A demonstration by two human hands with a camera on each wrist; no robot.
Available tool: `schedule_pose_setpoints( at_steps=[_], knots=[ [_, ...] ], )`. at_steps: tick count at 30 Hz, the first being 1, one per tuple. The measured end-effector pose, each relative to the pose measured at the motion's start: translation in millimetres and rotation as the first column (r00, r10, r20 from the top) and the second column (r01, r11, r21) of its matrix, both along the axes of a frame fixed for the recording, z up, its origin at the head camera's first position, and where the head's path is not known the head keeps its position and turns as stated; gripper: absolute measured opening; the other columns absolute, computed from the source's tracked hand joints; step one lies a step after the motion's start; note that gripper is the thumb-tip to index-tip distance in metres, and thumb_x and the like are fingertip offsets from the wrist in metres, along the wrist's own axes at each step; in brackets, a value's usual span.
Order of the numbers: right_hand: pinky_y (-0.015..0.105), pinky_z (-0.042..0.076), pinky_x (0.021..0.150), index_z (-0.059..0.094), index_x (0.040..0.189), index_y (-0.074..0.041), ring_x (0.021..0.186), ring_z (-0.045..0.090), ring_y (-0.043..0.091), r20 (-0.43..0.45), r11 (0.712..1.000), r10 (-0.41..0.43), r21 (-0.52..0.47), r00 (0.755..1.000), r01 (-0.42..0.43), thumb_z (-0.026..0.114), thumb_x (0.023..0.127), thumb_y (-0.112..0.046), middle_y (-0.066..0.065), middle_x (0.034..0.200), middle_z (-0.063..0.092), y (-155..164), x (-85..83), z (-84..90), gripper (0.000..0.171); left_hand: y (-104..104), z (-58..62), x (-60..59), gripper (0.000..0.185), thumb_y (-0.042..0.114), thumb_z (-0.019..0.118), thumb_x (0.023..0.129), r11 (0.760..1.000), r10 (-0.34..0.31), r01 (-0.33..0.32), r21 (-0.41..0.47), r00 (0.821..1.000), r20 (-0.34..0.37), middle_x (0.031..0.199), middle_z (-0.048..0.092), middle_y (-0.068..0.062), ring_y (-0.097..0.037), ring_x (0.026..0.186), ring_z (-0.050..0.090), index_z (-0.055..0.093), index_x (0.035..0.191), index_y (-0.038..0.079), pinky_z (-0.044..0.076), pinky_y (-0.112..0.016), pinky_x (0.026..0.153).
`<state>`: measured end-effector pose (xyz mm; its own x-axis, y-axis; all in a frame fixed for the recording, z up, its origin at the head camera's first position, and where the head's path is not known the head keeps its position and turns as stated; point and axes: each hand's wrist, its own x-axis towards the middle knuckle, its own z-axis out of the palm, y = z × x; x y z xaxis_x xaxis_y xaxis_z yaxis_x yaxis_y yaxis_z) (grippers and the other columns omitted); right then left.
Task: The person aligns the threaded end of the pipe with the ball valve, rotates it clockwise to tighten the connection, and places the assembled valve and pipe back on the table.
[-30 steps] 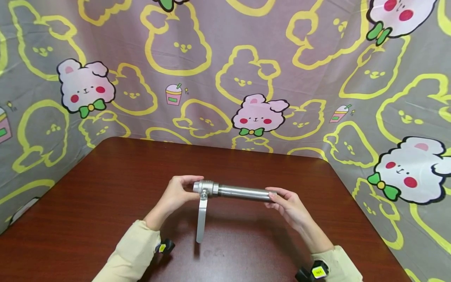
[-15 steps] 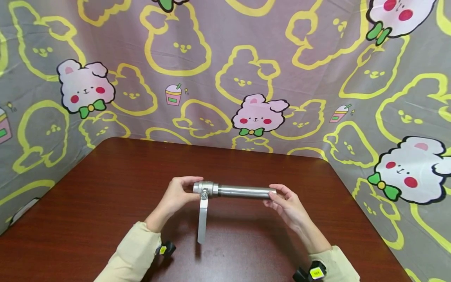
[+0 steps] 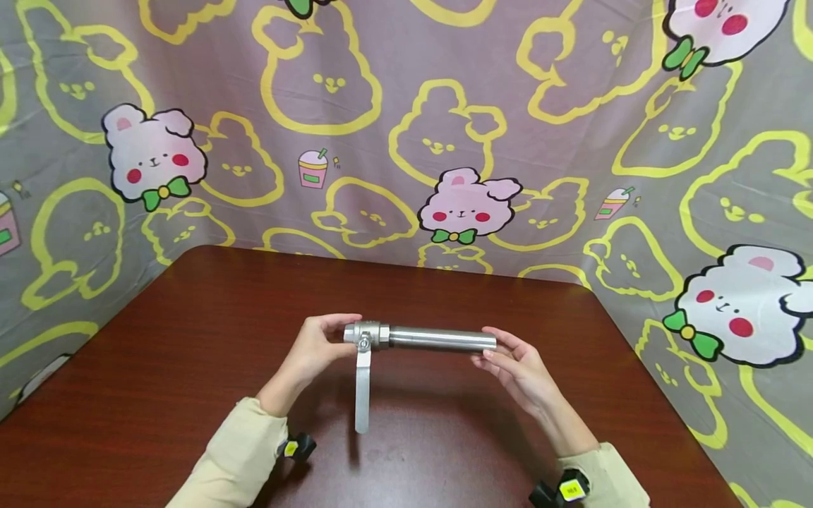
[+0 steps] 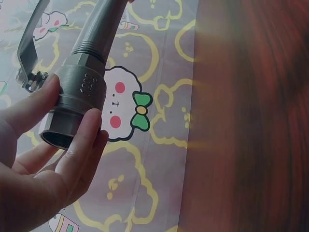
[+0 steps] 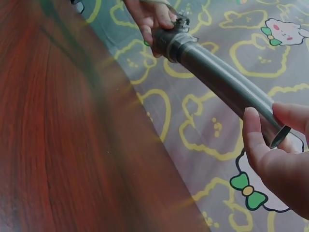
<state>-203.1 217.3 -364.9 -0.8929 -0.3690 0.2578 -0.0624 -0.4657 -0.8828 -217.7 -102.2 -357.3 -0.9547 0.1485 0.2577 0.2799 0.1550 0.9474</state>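
A steel ball valve (image 3: 365,334) screwed onto a steel pipe (image 3: 441,339) is held level above the brown table (image 3: 159,367). My left hand (image 3: 315,348) grips the valve body (image 4: 77,92), thumb and fingers curled round it. The flat lever handle (image 3: 362,391) hangs straight down from the valve. My right hand (image 3: 517,367) pinches the pipe's free end (image 5: 277,135) between thumb and fingertips. The pipe (image 5: 217,77) runs from that hand to the valve (image 5: 169,41) in the right wrist view.
Cloth with pink rabbits and yellow outlines (image 3: 406,141) walls the table at the back and both sides. Cream sleeves (image 3: 235,458) cover both forearms, with small black wrist devices (image 3: 298,446) below them.
The valve and pipe have shifted slightly up and to the left, and the pipe has levelled out. Both hands keep their hold.
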Motion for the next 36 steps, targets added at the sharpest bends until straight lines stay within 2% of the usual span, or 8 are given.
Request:
schedule_pose_setpoints(
  at_steps=[3,7,12,18,22,26,30,36],
  knots=[
    [0.032,0.047,0.077,0.057,0.111,-0.006,0.083,0.062,0.023,-0.042,1.0,0.005,0.016,0.999,-0.005,0.036,0.086,0.018,0.012,0.097,0.06,0.5,-1.9,0.2,0.04,-0.4,0.7,0.6,0.044,-0.014,0.062,0.065,1.0,-0.006,0.006,0.001,1.0,-0.003,0.099,0.061,-0.021,-0.014,0.073,0.055,0.057,0.108,-0.012,0.044,-0.022,0.062],
    [0.032,0.048,0.074,0.055,0.109,-0.002,0.079,0.062,0.023,-0.049,0.999,-0.011,0.047,0.999,0.013,0.038,0.088,0.014,0.011,0.094,0.061,1.0,-2.9,-0.5,0.031,0.2,1.6,2.0,0.043,-0.013,0.063,0.065,1.0,-0.014,0.014,-0.01,1.0,-0.011,0.097,0.062,-0.02,-0.013,0.071,0.055,0.058,0.108,-0.011,0.044,-0.022,0.062],
    [0.031,0.049,0.07,0.058,0.095,-0.004,0.074,0.063,0.021,-0.008,0.994,-0.065,0.091,0.998,0.065,0.04,0.092,0.003,0.01,0.085,0.063,0.6,-2.8,-3.0,0.02,2.7,3.9,4.5,0.044,-0.014,0.062,0.064,1.0,-0.02,0.019,-0.013,1.0,-0.017,0.098,0.062,-0.02,-0.015,0.073,0.055,0.058,0.108,-0.011,0.044,-0.022,0.062],
    [0.028,0.049,0.069,0.061,0.082,-0.008,0.07,0.063,0.018,0.071,0.979,-0.182,0.106,0.981,0.174,0.044,0.092,-0.005,0.005,0.079,0.063,-3.0,-2.0,-2.2,0.02,6.2,5.2,6.8,0.045,-0.014,0.061,0.064,1.0,-0.019,0.019,0.002,1.0,-0.002,0.099,0.061,-0.021,-0.018,0.074,0.055,0.057,0.109,-0.012,0.044,-0.022,0.061],
    [0.029,0.05,0.068,0.062,0.088,-0.01,0.068,0.062,0.019,0.083,0.974,-0.219,0.081,0.972,0.213,0.046,0.091,-0.002,0.004,0.081,0.061,-5.3,-2.5,-0.1,0.019,6.8,4.4,6.9,0.044,-0.014,0.06,0.065,1.0,-0.012,0.012,-0.007,1.0,0.002,0.098,0.062,-0.02,-0.017,0.073,0.055,0.057,0.109,-0.012,0.044,-0.022,0.061],
    [0.032,0.05,0.068,0.059,0.098,-0.009,0.069,0.062,0.021,0.032,0.977,-0.207,0.059,0.978,0.205,0.044,0.09,0.003,0.005,0.086,0.059,-5.8,-3.2,0.2,0.021,6.5,4.6,6.1,0.043,-0.013,0.062,0.065,1.0,-0.003,0.003,-0.026,1.0,-0.011,0.098,0.062,-0.021,-0.017,0.073,0.055,0.058,0.108,-0.012,0.044,-0.022,0.063],
    [0.034,0.05,0.07,0.062,0.099,-0.008,0.073,0.062,0.023,0.017,0.984,-0.172,0.047,0.985,0.171,0.045,0.089,0.006,0.008,0.089,0.06,-5.1,-2.5,1.4,0.024,6.2,6.1,6.1,0.043,-0.013,0.064,0.066,0.999,0.007,-0.007,-0.044,1.0,-0.014,0.098,0.062,-0.021,-0.017,0.074,0.056,0.059,0.108,-0.011,0.044,-0.022,0.063],
    [0.036,0.046,0.077,0.061,0.111,-0.01,0.084,0.062,0.027,0.003,0.997,-0.077,0.032,0.997,0.077,0.042,0.083,0.02,0.011,0.098,0.058,-1.9,-2.6,0.7,0.045,4.6,6.7,4.7,0.042,-0.014,0.062,0.065,0.999,0.019,-0.019,-0.046,1.0,-0.014,0.098,0.061,-0.022,-0.018,0.073,0.055,0.058,0.108,-0.012,0.044,-0.022,0.061]
  ],
)
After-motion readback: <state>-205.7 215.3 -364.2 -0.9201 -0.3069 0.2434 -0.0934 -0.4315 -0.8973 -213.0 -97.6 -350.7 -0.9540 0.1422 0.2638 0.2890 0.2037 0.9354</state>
